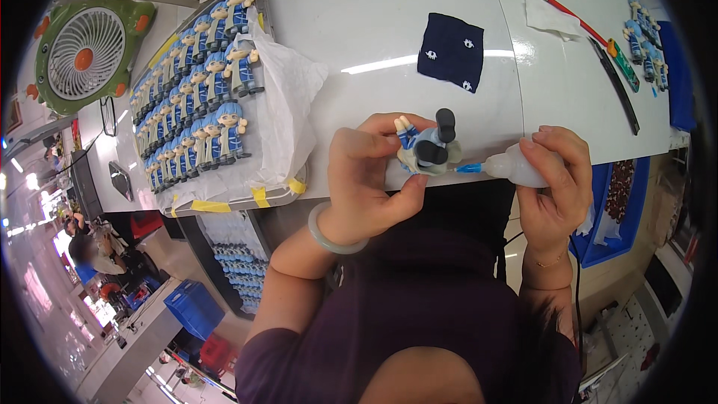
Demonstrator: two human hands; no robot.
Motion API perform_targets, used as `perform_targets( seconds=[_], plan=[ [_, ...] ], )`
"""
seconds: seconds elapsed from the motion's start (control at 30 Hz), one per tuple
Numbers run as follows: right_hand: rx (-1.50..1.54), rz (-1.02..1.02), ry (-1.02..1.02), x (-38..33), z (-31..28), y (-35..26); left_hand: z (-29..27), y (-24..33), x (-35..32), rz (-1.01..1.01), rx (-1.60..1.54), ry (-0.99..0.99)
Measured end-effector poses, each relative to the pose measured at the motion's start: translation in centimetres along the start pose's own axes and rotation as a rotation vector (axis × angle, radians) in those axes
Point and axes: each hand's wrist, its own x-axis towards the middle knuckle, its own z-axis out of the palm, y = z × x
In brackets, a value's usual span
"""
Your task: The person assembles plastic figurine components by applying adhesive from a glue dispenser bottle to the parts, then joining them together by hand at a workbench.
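Bright, even overhead light. A long white glare streak crosses the tabletop just beyond the grip, with barely any shadow beneath it. Straight edges bow toward the dark round rim, and the far-left background is washed out and blurred.

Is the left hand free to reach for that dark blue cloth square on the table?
Probably not as things stand: the left hand is gripping a small figurine. The cloth square lies beyond it on bare table, nothing between.
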Motion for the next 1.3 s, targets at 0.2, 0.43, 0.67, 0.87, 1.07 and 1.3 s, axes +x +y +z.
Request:
perform_targets(
  seconds=[0.2,0.43,0.67,0.87,1.07,1.3],
  plan=[
    [-0.041,-0.044,-0.014,0.16,-0.25,-0.08,-0.06,0.07,0.11,0.011,0.040,0.010],
    [-0.092,-0.094,-0.014,0.23,-0.39,0.02,-0.13,-0.14,0.11,0.063,0.058,0.021],
    [-0.100,-0.095,-0.039,0.14,-0.53,-0.18,-0.10,-0.23,-0.02,0.067,0.040,0.042],
    [-0.107,-0.103,-0.028,0.16,-0.49,-0.14,0.01,-0.28,0.01,0.062,0.032,0.052],
    [-0.133,-0.107,-0.042,0.23,-0.60,-0.28,-0.03,-0.33,0.02,0.069,0.055,0.051],
    [-0.171,-0.135,-0.043,0.36,-0.91,-0.54,-0.02,-0.24,0.04,0.067,0.056,0.051]
  ],
)
